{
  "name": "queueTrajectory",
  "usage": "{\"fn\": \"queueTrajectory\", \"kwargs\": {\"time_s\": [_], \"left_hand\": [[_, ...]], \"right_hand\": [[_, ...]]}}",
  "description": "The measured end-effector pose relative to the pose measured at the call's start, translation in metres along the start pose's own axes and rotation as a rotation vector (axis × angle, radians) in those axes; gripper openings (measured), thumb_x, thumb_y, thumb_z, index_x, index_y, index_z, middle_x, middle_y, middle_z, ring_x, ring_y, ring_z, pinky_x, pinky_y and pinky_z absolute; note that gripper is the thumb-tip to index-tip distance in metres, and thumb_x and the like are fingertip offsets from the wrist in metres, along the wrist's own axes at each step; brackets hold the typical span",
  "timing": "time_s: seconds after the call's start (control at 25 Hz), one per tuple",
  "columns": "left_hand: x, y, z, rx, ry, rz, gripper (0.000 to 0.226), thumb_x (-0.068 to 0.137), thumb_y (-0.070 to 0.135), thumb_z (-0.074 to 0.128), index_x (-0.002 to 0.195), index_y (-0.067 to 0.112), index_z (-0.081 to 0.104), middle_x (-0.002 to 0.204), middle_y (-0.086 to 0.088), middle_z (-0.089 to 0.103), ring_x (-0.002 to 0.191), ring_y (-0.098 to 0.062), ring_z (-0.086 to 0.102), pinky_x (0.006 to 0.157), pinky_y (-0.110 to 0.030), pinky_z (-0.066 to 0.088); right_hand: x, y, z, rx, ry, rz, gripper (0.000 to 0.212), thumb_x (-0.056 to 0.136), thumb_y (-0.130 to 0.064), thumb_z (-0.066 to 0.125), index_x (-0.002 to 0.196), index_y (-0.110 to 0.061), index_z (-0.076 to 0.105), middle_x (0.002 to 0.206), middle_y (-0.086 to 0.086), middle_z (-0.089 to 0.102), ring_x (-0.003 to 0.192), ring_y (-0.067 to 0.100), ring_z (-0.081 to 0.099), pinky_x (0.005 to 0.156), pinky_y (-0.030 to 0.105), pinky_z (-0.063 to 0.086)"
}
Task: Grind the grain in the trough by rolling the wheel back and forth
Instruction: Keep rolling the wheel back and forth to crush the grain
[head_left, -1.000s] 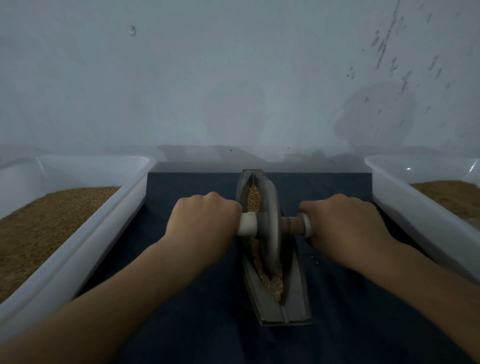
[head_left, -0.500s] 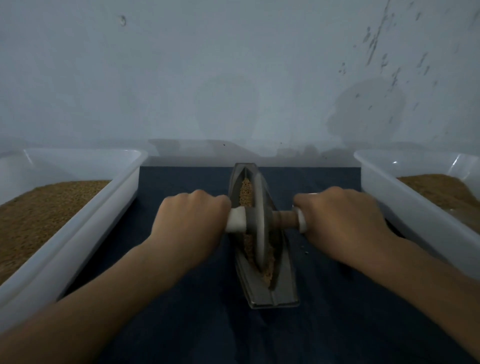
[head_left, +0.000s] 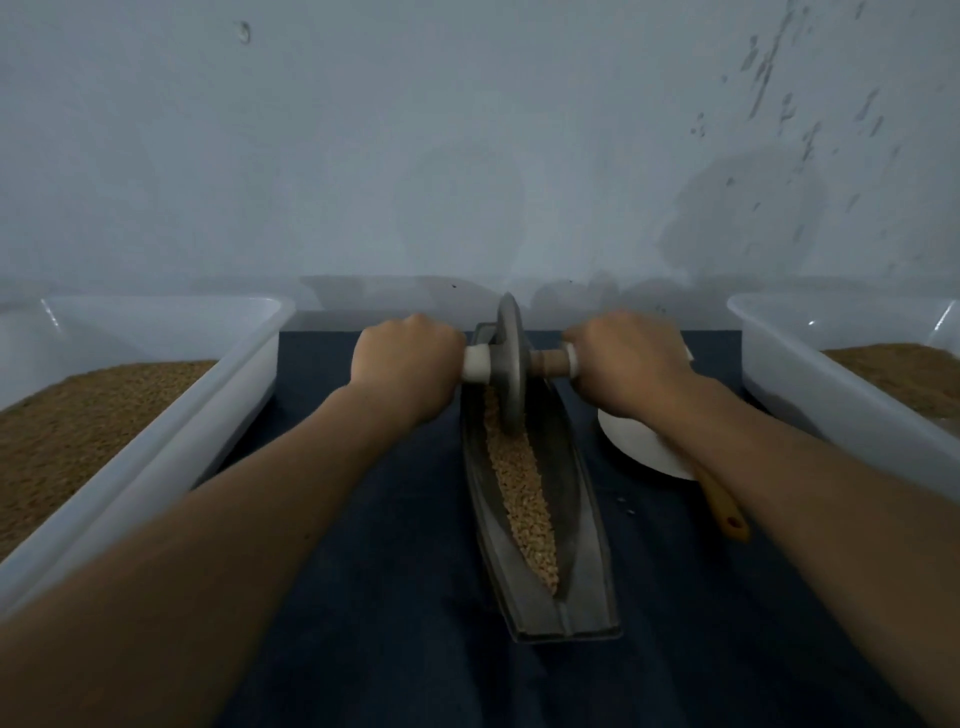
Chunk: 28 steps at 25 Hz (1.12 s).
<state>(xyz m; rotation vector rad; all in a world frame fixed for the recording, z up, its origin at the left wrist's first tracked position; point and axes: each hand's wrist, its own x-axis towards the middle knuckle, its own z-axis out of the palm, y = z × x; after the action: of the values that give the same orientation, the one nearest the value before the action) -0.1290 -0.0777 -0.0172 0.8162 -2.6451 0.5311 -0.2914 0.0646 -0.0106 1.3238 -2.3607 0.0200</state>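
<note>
A long grey boat-shaped trough lies lengthwise on a dark blue cloth, with a strip of tan grain along its groove. A grey metal wheel stands upright at the trough's far end. My left hand grips the white left end of its axle handle. My right hand grips the right end, where a brown wooden stretch of axle shows. Both arms are stretched forward.
A white plastic tub holding brown grain stands at the left, and another tub with grain at the right. A white bowl and a yellow-brown handle lie under my right forearm. A pale wall rises just behind.
Both hands have pushed the wheel away from me, from the trough's middle to its far end. The grain in the near half of the trough is now uncovered.
</note>
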Motion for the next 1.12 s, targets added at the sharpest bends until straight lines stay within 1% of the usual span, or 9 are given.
{"fn": "queueTrajectory", "kwargs": {"time_s": [0.16,0.24,0.36,0.52,0.68,0.8,0.96,1.04,1.12], "left_hand": [[-0.047,0.006,-0.016,0.016,-0.003,0.056,0.01,0.086,0.028,0.064,0.093,0.026,0.058,0.072,0.005,0.04,0.061,-0.019,0.046,0.055,-0.034,0.035],[-0.075,0.008,-0.029,0.034,-0.011,0.074,0.022,0.084,0.033,0.065,0.082,0.032,0.043,0.066,0.008,0.03,0.052,-0.012,0.028,0.048,-0.03,0.025],[-0.087,0.008,-0.035,0.027,-0.02,0.085,0.033,0.084,0.036,0.065,0.081,0.034,0.033,0.066,0.009,0.028,0.05,-0.01,0.022,0.046,-0.028,0.016],[-0.051,0.006,-0.015,0.007,-0.001,0.058,0.01,0.087,0.029,0.064,0.093,0.028,0.055,0.07,0.006,0.036,0.06,-0.018,0.04,0.055,-0.034,0.034],[0.0,-0.001,-0.004,-0.011,-0.036,0.024,0.015,0.09,0.022,0.059,0.104,0.023,0.064,0.092,-0.004,0.061,0.082,-0.029,0.062,0.062,-0.037,0.044],[-0.016,-0.002,-0.007,-0.051,-0.052,0.047,0.009,0.088,0.024,0.061,0.097,0.024,0.061,0.079,0.001,0.05,0.071,-0.024,0.053,0.06,-0.037,0.042],[-0.071,-0.003,-0.023,-0.027,-0.03,0.118,0.024,0.083,0.036,0.066,0.081,0.032,0.043,0.066,0.009,0.031,0.055,-0.014,0.036,0.049,-0.029,0.029],[-0.085,0.0,-0.032,0.053,0.022,0.135,0.031,0.082,0.038,0.067,0.078,0.033,0.036,0.064,0.009,0.029,0.049,-0.011,0.026,0.045,-0.027,0.016],[-0.082,0.005,-0.033,0.074,0.024,0.127,0.023,0.084,0.037,0.066,0.081,0.032,0.043,0.065,0.008,0.03,0.051,-0.013,0.031,0.045,-0.028,0.018]], "right_hand": [[-0.06,0.008,-0.002,-0.002,0.107,-0.067,0.038,0.076,-0.028,0.07,0.064,-0.033,0.034,0.062,-0.009,0.046,0.051,0.013,0.039,0.047,0.023,0.021],[-0.092,0.009,-0.015,-0.026,0.137,-0.129,0.043,0.061,-0.027,0.078,0.062,-0.035,0.036,0.052,-0.012,0.032,0.042,0.008,0.025,0.044,0.018,0.011],[-0.105,0.01,-0.026,-0.015,0.109,-0.133,0.046,0.047,-0.03,0.081,0.062,-0.037,0.038,0.047,-0.013,0.025,0.04,0.004,0.014,0.045,0.015,0.007],[-0.067,0.006,-0.007,-0.032,0.09,-0.043,0.03,0.075,-0.029,0.071,0.071,-0.035,0.042,0.061,-0.011,0.037,0.051,0.015,0.037,0.047,0.023,0.018],[-0.012,-0.004,0.0,-0.005,0.032,0.045,0.004,0.089,-0.026,0.062,0.091,-0.029,0.062,0.089,0.001,0.065,0.081,0.028,0.061,0.061,0.031,0.038],[-0.025,-0.001,-0.005,-0.004,0.034,-0.01,0.01,0.086,-0.027,0.064,0.084,-0.031,0.055,0.081,-0.001,0.059,0.074,0.026,0.058,0.058,0.031,0.037],[-0.093,0.006,-0.022,-0.092,0.149,-0.128,0.04,0.063,-0.027,0.081,0.068,-0.033,0.041,0.054,-0.012,0.029,0.043,0.013,0.027,0.045,0.02,0.011],[-0.11,0.008,-0.027,-0.084,0.113,-0.127,0.034,0.06,-0.028,0.081,0.068,-0.034,0.049,0.052,-0.012,0.032,0.041,0.01,0.031,0.043,0.019,0.009],[-0.108,0.009,-0.024,-0.103,0.078,-0.093,0.026,0.07,-0.031,0.075,0.075,-0.036,0.05,0.057,-0.011,0.038,0.046,0.011,0.035,0.043,0.023,0.012]]}}
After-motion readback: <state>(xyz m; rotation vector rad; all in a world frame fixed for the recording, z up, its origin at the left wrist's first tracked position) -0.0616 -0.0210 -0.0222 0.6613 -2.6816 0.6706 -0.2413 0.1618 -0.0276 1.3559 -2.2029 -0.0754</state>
